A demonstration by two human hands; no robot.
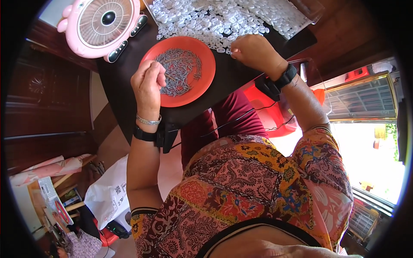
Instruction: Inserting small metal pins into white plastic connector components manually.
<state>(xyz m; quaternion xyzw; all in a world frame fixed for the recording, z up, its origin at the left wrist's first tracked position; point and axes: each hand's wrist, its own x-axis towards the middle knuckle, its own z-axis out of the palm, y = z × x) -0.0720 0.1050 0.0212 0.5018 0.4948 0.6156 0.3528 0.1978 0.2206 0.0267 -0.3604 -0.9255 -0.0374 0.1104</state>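
Left hand: The left hand (148, 81) is over the left edge of the plate, fingers curled inward and thumb drawn close to the index finger; whether it grips anything cannot be told.
Right hand: The right hand (257, 52) is loosely closed, palm side down, at the near right margin of the white pieces; its fingertips are partly hidden, so any hold cannot be told.
Plate: A round, orange-red plate (207, 75) sits on the dark-topped bench (115, 84), between the person and the white pieces.
Plate contents: Many small, grey, screw-like metal parts (175, 62) lie heaped on the plate, mostly toward its middle.
White pieces: A large spread of small, white, rounded pieces with holes (206, 26) covers the bench beyond the plate; the nearest lie just beside its rim.
Fan: A pink, animal-shaped fan (105, 23) stands at the far left of the bench.
Wrists: Black straps (287, 76) encircle both; a silver-coloured bracelet (148, 121) is on the left.
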